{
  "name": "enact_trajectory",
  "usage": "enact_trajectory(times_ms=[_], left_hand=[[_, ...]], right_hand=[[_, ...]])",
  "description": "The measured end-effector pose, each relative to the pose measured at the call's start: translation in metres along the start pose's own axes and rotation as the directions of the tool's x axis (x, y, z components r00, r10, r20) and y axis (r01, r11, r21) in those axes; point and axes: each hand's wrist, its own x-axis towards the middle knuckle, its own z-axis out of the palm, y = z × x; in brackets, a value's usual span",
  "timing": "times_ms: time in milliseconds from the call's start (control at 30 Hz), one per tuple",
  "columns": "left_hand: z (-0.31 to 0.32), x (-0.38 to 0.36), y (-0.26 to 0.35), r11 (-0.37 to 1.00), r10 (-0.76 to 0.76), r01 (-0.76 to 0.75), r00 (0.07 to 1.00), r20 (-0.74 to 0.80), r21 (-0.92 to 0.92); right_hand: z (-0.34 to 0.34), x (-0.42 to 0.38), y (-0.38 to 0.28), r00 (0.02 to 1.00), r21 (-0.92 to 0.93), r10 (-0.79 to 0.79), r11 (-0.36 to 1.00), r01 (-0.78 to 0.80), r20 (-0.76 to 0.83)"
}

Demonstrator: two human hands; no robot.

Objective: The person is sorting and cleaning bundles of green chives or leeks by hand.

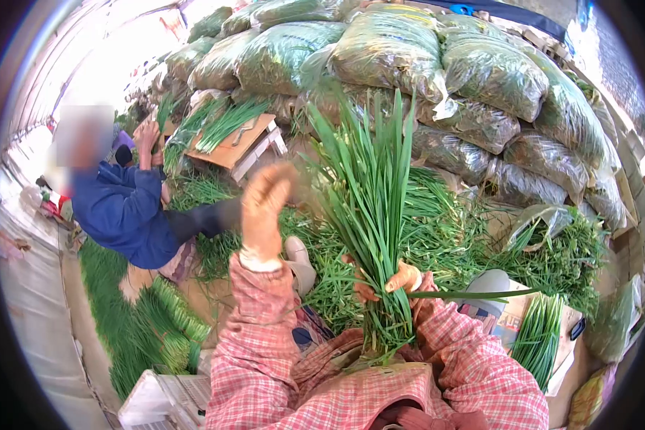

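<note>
My right hand (405, 278) is wrapped round the lower part of a large bunch of long green leafy stalks (369, 186). The bunch stands upright in front of my chest, its leaf tips fanned out at the top. One long leaf sticks out sideways to the right, past my right wrist. Raised to the left of the bunch, my left hand (265, 208) is apart from it. Its fingers are loosely bent and slightly blurred, and I see nothing in them.
Filled plastic sacks (387, 50) are stacked behind. Loose greens (451, 229) cover the ground. A co-worker in blue (122, 208) sits at the left near a low wooden stand (236, 143). Bundled stalks lie at lower left (150, 330) and on a board at right (539, 337).
</note>
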Motion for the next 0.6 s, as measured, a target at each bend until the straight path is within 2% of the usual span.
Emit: enact_trajectory(times_ms=[33, 67, 133, 167, 200, 267, 367, 467, 500, 600], left_hand=[[0.007, 0.008, 0.020, 0.994, 0.069, -0.070, 0.998, 0.012, 0.080], [0.012, 0.016, 0.038, 0.977, 0.134, -0.138, 0.990, 0.030, 0.162], [0.024, 0.028, 0.058, 0.887, 0.080, -0.197, 0.956, 0.282, 0.418], [0.031, 0.032, 0.064, 0.815, 0.021, -0.246, 0.918, 0.397, 0.525], [0.037, 0.033, 0.068, 0.831, -0.223, -0.032, 0.896, 0.384, 0.556], [0.032, 0.035, 0.062, 0.866, -0.390, 0.118, 0.767, 0.508, 0.486], [0.036, 0.037, 0.063, 0.872, -0.410, 0.132, 0.724, 0.555, 0.472], [0.033, 0.048, 0.043, 0.780, -0.249, -0.288, 0.672, 0.698, 0.556], [0.037, 0.042, 0.040, 0.938, -0.325, 0.135, 0.665, 0.673, 0.319], [0.061, 0.034, 0.059, 0.854, -0.468, 0.169, 0.662, 0.585, 0.492]], right_hand=[[0.000, -0.004, 0.002, 0.999, 0.085, 0.043, 0.995, -0.044, 0.015], [0.001, -0.004, 0.002, 0.998, 0.045, 0.058, 0.997, -0.058, -0.002], [0.003, -0.004, 0.003, 0.996, -0.034, 0.081, 0.996, -0.082, -0.032], [-0.005, -0.004, 0.006, 0.995, -0.058, 0.098, 0.994, -0.096, 0.029], [-0.007, -0.005, 0.007, 0.995, -0.063, 0.092, 0.994, -0.090, 0.033], [-0.009, -0.009, 0.011, 0.997, -0.067, 0.072, 0.995, -0.069, 0.037], [-0.004, -0.017, 0.010, 0.994, -0.097, 0.111, 0.989, -0.108, 0.020], [-0.002, -0.025, 0.016, 0.995, -0.075, 0.096, 0.993, -0.094, 0.025], [-0.003, -0.028, 0.020, 0.996, -0.054, 0.076, 0.996, -0.074, 0.036], [-0.009, -0.035, 0.027, 0.992, 0.010, 0.079, 0.997, -0.080, 0.097]])
